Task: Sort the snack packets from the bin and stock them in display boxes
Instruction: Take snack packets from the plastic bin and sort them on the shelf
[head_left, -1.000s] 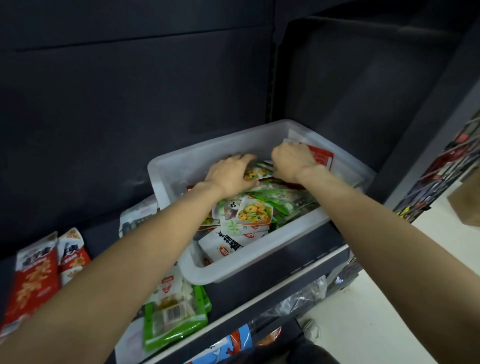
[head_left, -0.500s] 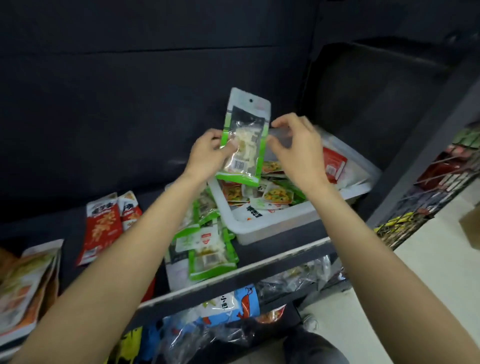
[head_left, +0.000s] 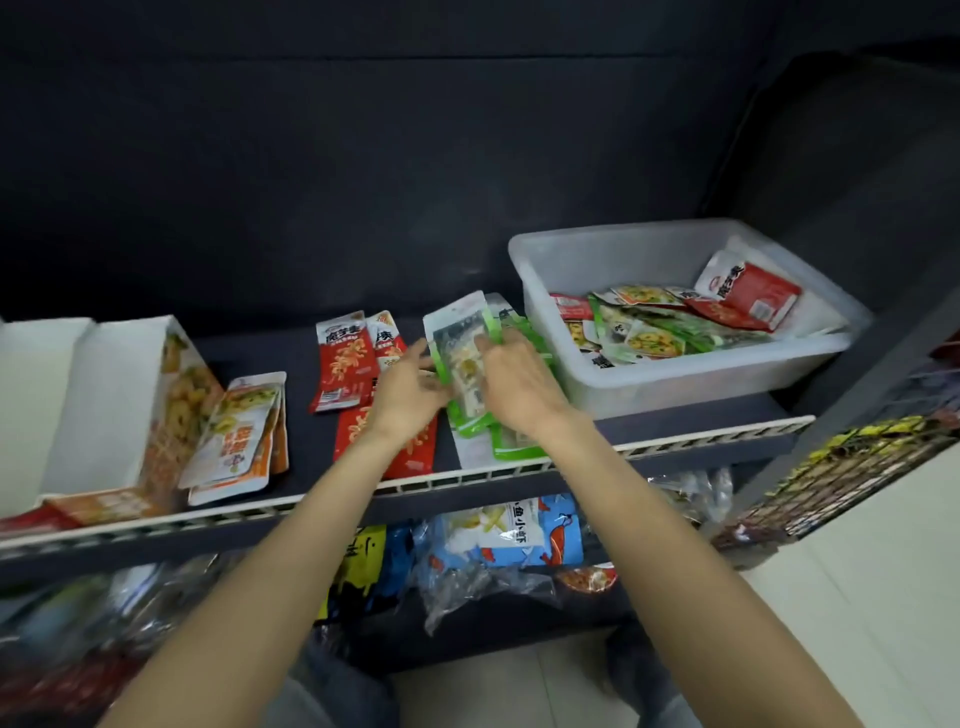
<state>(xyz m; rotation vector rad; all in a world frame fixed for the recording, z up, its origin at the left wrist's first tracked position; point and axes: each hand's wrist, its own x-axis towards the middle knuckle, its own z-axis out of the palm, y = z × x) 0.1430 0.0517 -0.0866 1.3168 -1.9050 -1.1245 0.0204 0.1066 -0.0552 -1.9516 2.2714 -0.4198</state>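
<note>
Looking at the biggest thing first, the shelf (head_left: 675, 447) carries everything, and its front lip is low, so a packet pushed too near the edge could slide down onto the bags on the lower level

Next, the clear bin (head_left: 691, 374) stands at the right end of the shelf and is still about half full of mixed packets; I judge that most of the sorting remains. The white display box (head_left: 98, 395) stands at the far left, well apart from the bin, and nothing shows inside it from here, so the long way between them gives chances to mix the sorts

Red packets (head_left: 343, 364) and orange packets (head_left: 234, 436) lie in loose groups between box and bin. The left forearm passes over the red group and could drag one out of place

The green pile (head_left: 511, 441) lies just beside the bin, near the shelf edge. It looks uneven and could slip if one more is dropped on it carelessly

The green packet (head_left: 460, 338) is above this pile. The right hand (head_left: 519, 387) pinches its right side with curled fingers. The left hand (head_left: 410, 389) is at its left edge, fingers rather loose; the blur does not let me tell if it grips. If only one hand holds, the smooth packet may twist and fall beside the pile
</note>
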